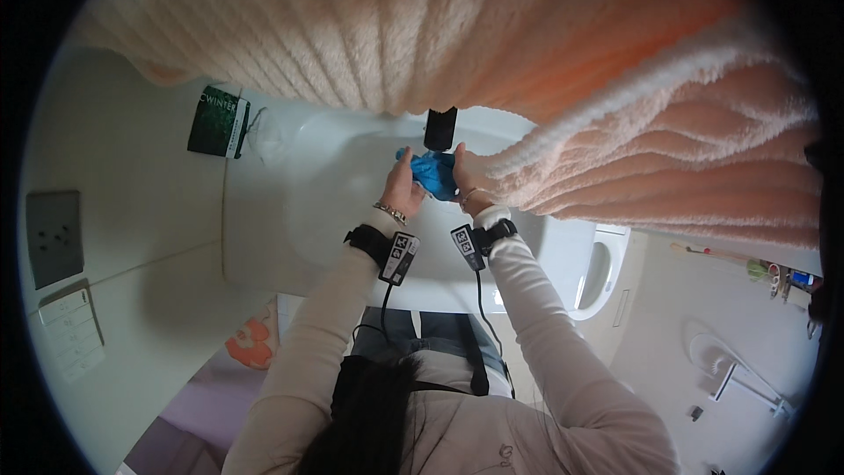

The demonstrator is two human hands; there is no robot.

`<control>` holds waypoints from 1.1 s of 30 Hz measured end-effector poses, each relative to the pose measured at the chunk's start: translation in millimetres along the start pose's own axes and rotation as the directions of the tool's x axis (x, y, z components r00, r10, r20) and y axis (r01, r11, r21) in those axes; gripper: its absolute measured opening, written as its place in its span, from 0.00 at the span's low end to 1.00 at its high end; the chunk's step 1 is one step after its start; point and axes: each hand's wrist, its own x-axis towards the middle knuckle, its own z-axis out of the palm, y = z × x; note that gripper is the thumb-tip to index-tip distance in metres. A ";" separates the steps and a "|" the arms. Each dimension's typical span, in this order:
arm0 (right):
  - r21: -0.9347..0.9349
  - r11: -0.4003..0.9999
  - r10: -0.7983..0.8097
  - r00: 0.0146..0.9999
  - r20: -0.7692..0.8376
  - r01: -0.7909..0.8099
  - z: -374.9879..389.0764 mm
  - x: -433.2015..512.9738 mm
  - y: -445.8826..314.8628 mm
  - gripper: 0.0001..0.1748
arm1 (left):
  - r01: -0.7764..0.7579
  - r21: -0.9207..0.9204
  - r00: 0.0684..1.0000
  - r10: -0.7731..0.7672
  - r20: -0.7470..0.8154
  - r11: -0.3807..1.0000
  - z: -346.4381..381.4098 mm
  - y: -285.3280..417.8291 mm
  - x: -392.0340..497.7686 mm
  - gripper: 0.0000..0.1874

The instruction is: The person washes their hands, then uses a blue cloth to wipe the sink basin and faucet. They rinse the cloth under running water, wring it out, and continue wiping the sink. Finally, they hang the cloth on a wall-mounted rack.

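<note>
Both hands hold a bunched, dark-streaked blue cloth [435,175] over a white washbasin [330,211]. My left hand [401,186] grips its left end, and a small end of the cloth pokes out past the fingers. On the cloth's right side is my right hand [465,175], partly covered by the edge of a pale pink fleece [461,26]. Just above the cloth, the black faucet [440,129] reaches down from under the fleece. Whether water runs from it I cannot tell.
The fleece hangs across the far side and right, hiding the basin's back. A dark green packet [217,122] with writing stands at the left rim. A grey socket plate [55,237] and a white switch panel [71,333] are on the left wall. A toilet [597,277] sits right.
</note>
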 end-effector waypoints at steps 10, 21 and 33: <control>-0.575 0.764 -0.264 0.955 0.137 0.294 51.0 3.4 10.9 0.29 | 0.010 -0.077 0.987 -0.022 -0.162 0.997 7.5 -13.2 12.5 0.21; -0.562 0.755 -0.343 0.934 0.098 0.337 52.9 -63.9 -35.6 0.38 | -0.070 -0.015 0.991 0.068 -0.117 0.997 29.0 11.5 -11.8 0.16; -0.097 0.992 0.083 0.996 0.041 -0.079 23.2 12.5 -7.1 0.25 | 0.031 -0.217 0.997 -0.047 -0.067 0.976 2.1 4.0 -7.0 0.13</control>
